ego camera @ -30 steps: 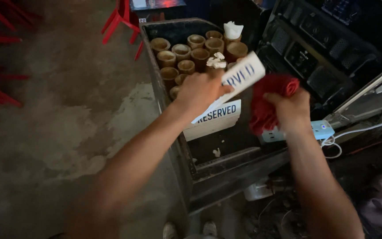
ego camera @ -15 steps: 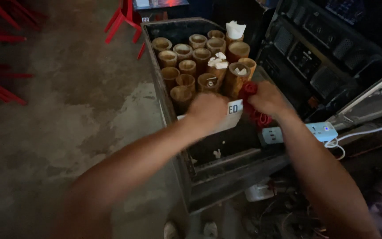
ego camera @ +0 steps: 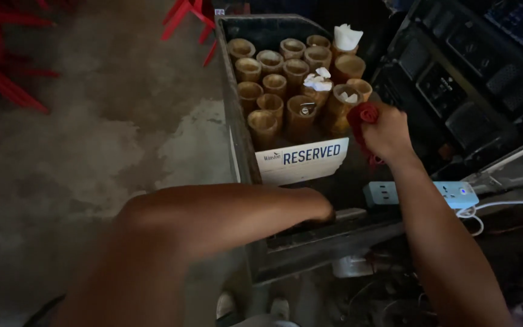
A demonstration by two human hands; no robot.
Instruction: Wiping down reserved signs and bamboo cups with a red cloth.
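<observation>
A dark metal crate (ego camera: 237,127) holds several brown bamboo cups (ego camera: 273,79), some stuffed with white paper (ego camera: 347,36). A white sign card with blue lettering (ego camera: 302,160) leans against the front cups. My right hand (ego camera: 387,132) is shut on a red cloth (ego camera: 362,115) and presses it against a cup at the right side of the cluster. My left forearm crosses the crate's near edge. My left hand (ego camera: 321,209) dips down inside the crate below the sign card, and its fingers are hidden.
A pale blue power strip (ego camera: 419,194) with a white cable (ego camera: 506,204) lies right of the crate. Black audio equipment (ego camera: 467,79) fills the upper right. Red chair legs (ego camera: 7,79) stand on the concrete floor (ego camera: 104,145) at left. Loose cables lie at bottom right.
My left hand set down the white sign it held up, then dropped to the crate's near end. My right hand carried the red cloth up to the cups.
</observation>
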